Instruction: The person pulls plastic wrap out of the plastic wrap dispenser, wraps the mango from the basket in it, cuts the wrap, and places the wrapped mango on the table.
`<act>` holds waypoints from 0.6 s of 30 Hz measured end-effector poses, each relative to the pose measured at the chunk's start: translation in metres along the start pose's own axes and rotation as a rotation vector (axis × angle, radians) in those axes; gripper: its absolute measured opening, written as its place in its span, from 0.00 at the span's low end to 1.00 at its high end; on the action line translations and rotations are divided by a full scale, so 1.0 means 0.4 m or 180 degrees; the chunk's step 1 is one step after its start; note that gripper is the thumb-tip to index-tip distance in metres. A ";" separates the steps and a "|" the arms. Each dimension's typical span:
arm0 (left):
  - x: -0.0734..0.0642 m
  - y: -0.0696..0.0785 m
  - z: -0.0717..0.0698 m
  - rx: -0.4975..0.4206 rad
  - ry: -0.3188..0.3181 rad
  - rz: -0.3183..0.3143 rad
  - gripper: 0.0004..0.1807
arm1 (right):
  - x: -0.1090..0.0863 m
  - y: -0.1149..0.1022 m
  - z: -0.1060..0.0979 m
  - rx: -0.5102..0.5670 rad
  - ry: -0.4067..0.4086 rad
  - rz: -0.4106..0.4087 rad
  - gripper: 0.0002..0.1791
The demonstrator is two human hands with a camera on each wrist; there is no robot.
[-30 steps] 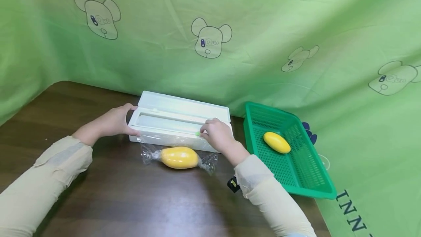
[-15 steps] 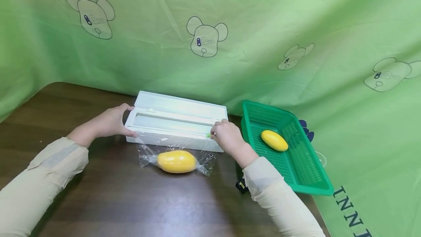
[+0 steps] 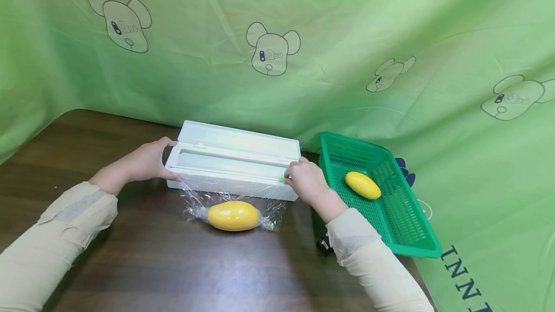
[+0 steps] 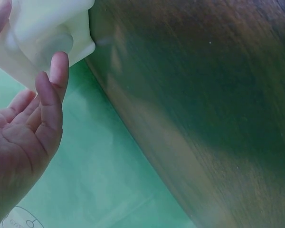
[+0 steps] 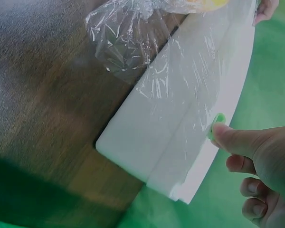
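A white cling film dispenser (image 3: 234,186) lies on the table with its lid raised at the back. My left hand (image 3: 149,160) grips its left end, thumb at the front and fingers behind. Near the right end, my right hand (image 3: 308,182) pinches the small green slide cutter (image 5: 219,119) on the dispenser's edge between thumb and finger. Clear cling film (image 5: 133,47) hangs over the front wall. Just in front of the dispenser sits a yellow, oval, mango-like fruit (image 3: 234,215) wrapped in film, its ends bunched.
A green plastic basket (image 3: 416,249) stands to the right, holding another yellow oval fruit (image 3: 363,185). A small black object (image 3: 324,244) is partly hidden by the right sleeve. Behind the brown table (image 3: 173,264) hangs a green printed cloth (image 3: 208,85).
My right hand has slid rightward along the dispenser with the green cutter. The wrapped fruit sits slightly farther from the dispenser. My left hand keeps its grip.
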State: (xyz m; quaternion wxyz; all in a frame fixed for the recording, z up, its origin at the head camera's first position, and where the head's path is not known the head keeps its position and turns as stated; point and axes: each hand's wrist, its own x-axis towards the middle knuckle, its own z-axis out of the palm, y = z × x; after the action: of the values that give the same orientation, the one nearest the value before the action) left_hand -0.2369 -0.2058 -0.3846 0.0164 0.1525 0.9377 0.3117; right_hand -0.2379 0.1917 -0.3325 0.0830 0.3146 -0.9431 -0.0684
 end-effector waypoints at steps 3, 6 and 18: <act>0.000 0.003 -0.001 0.0005 -0.0016 -0.0024 0.58 | -0.009 0.014 -0.002 -0.0063 -0.0012 0.0025 0.08; -0.002 0.003 -0.004 0.0012 -0.0023 -0.0046 0.59 | -0.020 0.032 0.001 -0.0139 0.0012 0.0038 0.12; -0.002 0.006 -0.001 0.0053 -0.0015 -0.0025 0.57 | -0.050 0.067 0.010 -0.0349 -0.0007 0.0219 0.07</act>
State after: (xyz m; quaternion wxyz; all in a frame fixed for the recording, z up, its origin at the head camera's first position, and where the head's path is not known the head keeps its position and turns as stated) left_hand -0.2356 -0.2043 -0.3827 0.0186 0.1496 0.9409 0.3034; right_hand -0.2386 0.2255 -0.3337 0.1013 0.2768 -0.9483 -0.1175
